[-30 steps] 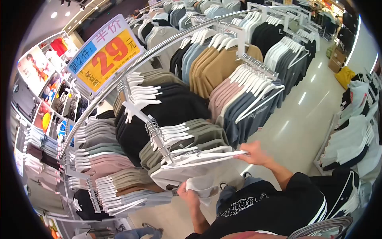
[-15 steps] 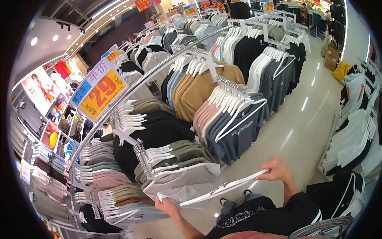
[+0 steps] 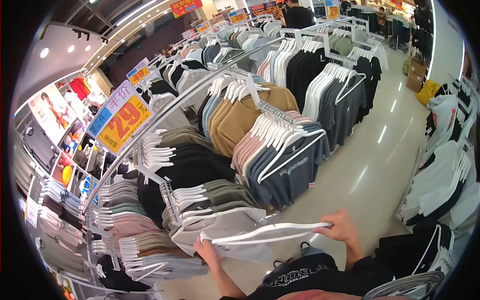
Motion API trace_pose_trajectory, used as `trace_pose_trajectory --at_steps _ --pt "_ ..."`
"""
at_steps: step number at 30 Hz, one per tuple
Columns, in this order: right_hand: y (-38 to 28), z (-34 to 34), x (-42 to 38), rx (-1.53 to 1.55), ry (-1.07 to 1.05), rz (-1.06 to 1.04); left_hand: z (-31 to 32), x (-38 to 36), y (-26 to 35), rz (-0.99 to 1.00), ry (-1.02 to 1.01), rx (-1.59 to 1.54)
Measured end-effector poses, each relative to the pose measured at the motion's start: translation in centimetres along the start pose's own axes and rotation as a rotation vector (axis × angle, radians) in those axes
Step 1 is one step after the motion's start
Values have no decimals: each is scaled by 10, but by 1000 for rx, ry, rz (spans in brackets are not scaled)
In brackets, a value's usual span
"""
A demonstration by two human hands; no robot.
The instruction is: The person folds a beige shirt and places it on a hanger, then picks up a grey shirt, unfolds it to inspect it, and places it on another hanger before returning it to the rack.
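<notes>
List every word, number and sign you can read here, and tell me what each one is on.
"第2件:", "半价", "29元": big price sign
"49": smaller sign behind it
"39": distant sign
"MODERN", ending unclear: dark gray shirt
Too blurred or small to read fully: red banner, the big sign's small print, lettering on the wearer's black shirt.

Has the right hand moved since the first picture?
Yes: the right hand is now farther from the front end of the nearest rack arm, toward picture right.
</notes>
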State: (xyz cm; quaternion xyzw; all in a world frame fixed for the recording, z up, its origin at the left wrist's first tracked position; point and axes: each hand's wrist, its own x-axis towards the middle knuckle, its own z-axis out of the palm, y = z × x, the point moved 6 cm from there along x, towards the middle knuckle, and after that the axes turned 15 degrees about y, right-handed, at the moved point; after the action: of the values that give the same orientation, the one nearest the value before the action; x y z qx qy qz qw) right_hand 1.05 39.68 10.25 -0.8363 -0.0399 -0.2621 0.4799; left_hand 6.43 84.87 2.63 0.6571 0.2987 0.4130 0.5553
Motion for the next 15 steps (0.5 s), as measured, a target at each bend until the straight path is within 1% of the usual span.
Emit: trace_pose_trajectory --at_steps 1,2,3,4,6,7,8,10,11,14,15 --pt "-3 3 -2 11 28 27 0 5 1 26 -96 39" --pt "-11 9 -4 41 6 30 -2 8 3 53 -190 81" --pt "-19 13 -5 71 -15 33 -6 12 2 90 -184 208" --pt "-24 17 -6 102 -35 36 -9 11 12 103 -116 171" --pt "-29 26 -10 117 -108 -42 -12 7 33 130 20 89" --pt "-32 30 -12 124 -145 -80 -22 16 16 225 225 195" --pt "-34 32 -13 135 -158 -81 -26 22 10 176 161 186" --pt "-40 39 -15 158 -182 -81 -30 30 21 79 34 169" --pt "-41 42 -16 181 -202 -68 -29 31 34 -8 -152 154" --pt "-41 47 -19 236 -248 -42 -40 39 30 39 19 91" --pt "-43 47 -21 247 -254 -38 -39 38 35 17 -22 65"
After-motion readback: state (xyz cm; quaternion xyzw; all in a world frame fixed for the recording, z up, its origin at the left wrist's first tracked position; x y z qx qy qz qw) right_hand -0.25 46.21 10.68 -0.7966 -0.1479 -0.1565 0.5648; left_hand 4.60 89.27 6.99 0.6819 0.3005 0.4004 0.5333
